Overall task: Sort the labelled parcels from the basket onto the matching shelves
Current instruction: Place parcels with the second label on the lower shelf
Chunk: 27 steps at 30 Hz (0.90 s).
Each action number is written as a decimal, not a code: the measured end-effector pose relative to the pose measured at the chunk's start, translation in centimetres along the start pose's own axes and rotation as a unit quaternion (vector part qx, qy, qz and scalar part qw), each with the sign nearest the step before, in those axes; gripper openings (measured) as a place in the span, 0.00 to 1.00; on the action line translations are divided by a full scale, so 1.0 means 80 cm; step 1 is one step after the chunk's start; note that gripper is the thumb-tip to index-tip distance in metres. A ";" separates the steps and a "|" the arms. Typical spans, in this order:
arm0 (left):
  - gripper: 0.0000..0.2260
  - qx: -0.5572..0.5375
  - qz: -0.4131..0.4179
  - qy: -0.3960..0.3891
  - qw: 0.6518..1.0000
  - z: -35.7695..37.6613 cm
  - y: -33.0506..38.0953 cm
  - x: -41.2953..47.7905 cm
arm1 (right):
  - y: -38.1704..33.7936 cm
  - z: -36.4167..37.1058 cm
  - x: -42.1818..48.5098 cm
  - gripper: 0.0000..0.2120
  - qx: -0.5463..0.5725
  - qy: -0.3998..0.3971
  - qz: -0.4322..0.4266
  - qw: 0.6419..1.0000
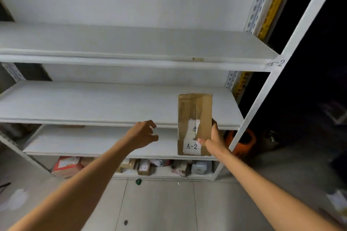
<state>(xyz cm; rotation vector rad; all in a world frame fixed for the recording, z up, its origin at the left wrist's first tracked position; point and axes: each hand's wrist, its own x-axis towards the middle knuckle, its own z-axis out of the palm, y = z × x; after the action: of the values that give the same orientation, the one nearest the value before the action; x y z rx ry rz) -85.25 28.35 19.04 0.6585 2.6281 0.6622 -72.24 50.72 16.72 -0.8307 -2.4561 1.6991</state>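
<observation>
One brown parcel [194, 110] stands upright in the right hand [214, 139]. The thumb lies across its front and the fingers wrap behind its right edge, low down beside the white label [191, 146] that reads A-2. The parcel is held in the air in front of the right end of the middle shelf [93, 103], its top overlapping that board. The left hand [142, 135] hovers to the left at about the same height, fingers loosely curled around nothing, apart from the parcel. Above, the upper shelf [112, 43] meets the white post [259, 103] where a tag [277, 63] also reads A-2. Below, several other parcels [144, 168] crowd the lowest shelf [165, 175].
</observation>
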 end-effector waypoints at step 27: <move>0.16 0.029 0.030 -0.116 0.992 0.093 0.101 0.236 | 0.073 -0.153 0.286 0.43 0.012 0.141 0.022 0.990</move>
<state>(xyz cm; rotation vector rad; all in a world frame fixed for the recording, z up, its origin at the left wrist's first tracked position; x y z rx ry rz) -94.85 47.00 12.98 0.7832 2.4283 0.4939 -85.48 72.96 10.52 -1.0479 -2.2419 1.5002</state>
